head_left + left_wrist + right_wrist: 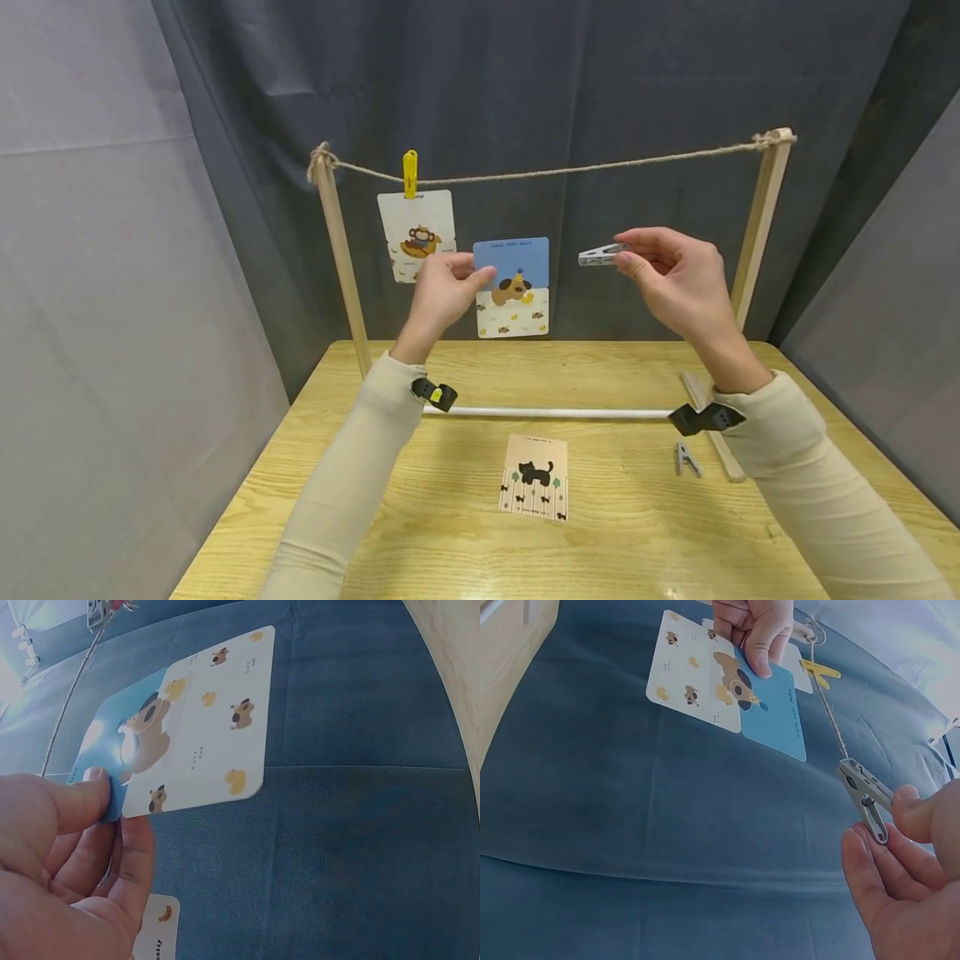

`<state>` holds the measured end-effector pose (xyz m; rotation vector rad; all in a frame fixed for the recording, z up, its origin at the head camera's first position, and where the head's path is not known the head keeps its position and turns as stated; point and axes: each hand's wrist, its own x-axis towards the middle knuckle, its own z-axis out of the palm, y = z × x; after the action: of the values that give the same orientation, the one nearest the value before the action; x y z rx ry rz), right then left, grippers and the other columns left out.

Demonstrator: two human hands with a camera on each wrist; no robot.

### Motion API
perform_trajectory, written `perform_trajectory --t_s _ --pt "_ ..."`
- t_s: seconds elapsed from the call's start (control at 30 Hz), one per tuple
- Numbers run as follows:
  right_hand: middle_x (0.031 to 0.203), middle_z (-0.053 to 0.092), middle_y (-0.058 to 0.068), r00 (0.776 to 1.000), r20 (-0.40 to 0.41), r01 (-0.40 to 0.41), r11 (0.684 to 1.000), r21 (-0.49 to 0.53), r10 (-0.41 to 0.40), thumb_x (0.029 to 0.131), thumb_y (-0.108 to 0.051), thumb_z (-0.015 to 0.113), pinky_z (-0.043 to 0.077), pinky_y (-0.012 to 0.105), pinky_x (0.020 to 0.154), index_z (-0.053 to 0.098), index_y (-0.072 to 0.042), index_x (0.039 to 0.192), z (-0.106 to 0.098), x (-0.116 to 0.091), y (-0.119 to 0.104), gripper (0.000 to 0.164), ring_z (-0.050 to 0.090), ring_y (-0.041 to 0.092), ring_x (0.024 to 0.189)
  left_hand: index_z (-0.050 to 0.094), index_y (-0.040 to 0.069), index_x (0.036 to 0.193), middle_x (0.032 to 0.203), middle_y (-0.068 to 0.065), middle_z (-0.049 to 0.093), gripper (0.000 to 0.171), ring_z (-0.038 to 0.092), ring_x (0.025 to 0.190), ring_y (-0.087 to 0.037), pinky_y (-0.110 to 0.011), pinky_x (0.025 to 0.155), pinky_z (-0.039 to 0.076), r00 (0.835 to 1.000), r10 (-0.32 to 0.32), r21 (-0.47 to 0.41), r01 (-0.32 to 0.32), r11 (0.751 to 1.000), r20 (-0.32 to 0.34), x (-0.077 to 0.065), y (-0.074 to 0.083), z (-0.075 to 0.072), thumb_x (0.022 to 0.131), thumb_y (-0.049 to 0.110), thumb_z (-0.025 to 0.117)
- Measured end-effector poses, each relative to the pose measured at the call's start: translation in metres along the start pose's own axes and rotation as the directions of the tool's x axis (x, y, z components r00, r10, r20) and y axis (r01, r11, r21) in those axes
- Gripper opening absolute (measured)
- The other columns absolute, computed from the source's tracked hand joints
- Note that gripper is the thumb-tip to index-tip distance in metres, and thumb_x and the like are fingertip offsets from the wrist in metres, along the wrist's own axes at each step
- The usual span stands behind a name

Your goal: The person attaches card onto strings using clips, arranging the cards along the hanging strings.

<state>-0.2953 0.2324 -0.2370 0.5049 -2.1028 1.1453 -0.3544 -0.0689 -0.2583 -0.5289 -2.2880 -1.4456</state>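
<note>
My left hand [444,293] pinches the left edge of a blue-and-white card [513,288] with a brown dog on it, thumb in front and fingers behind. The card is upright, below the twine [517,176] and apart from it. A grey clothespin [598,255] is pinched by its handles between the thumb and fingers of my right hand [678,279], to the right of the card. In the right wrist view the dog card [727,690] and the clothespin [865,796] stand apart. A monkey card [417,221] hangs from the twine by a yellow clothespin [410,173].
Two wooden posts [762,217] carry the twine. On the wooden table [442,533] lie a black cat card [534,477] and another grey clothespin [686,459]. A white rod [555,412] runs low between the posts. Dark cloth [637,92] hangs behind.
</note>
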Motion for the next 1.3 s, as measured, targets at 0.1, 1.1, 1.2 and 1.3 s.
perform_trajectory --t_s 0.1,1.1,1.2,1.3 --pt "0.103 0.077 0.006 1.0 -0.014 0.027 0.999 -0.023 -0.027 0.098 -0.018 0.074 0.051 0.011 0.073 0.076 -0.01 0.121 0.001 0.004 -0.002 0.024 0.069 -0.002 0.083 0.072 0.006 0.13 0.124 -0.016 0.073 0.041 0.069 0.117 -0.027 -0.046 0.098 0.055 0.999 -0.043 -0.012 0.043 0.999 -0.008 0.0 0.002 0.0 0.096 0.028 0.077" --pt "0.101 0.077 0.004 0.987 -0.038 0.151 0.983 -0.108 -0.156 0.097 -0.022 0.075 0.048 0.016 0.068 0.078 -0.015 0.117 0.01 0.068 -0.042 0.021 0.068 0.005 0.077 0.068 0.006 0.135 0.135 -0.015 0.068 0.045 0.065 0.125 -0.027 -0.045 0.103 0.053 0.996 -0.068 -0.005 0.068 0.998 -0.053 0.027 0.026 0.003 0.097 0.03 0.075" --pt "0.1 0.077 0.003 0.985 -0.026 0.166 0.98 -0.113 -0.17 0.097 -0.022 0.075 0.048 0.017 0.068 0.079 -0.014 0.116 0.012 0.076 -0.046 0.021 0.069 0.008 0.076 0.069 0.007 0.134 0.136 -0.015 0.068 0.044 0.065 0.125 -0.027 -0.045 0.103 0.053 0.997 -0.064 -0.004 0.064 0.998 -0.053 0.03 0.027 0.003 0.097 0.03 0.075" --pt "0.101 0.078 0.002 0.983 -0.011 0.182 0.976 -0.119 -0.184 0.097 -0.021 0.075 0.048 0.017 0.068 0.079 -0.013 0.115 0.014 0.084 -0.05 0.02 0.067 0.006 0.075 0.07 0.007 0.133 0.135 -0.015 0.068 0.043 0.065 0.125 -0.027 -0.045 0.104 0.052 0.996 -0.066 -0.01 0.066 0.998 -0.058 0.032 0.029 0.003 0.097 0.03 0.075"
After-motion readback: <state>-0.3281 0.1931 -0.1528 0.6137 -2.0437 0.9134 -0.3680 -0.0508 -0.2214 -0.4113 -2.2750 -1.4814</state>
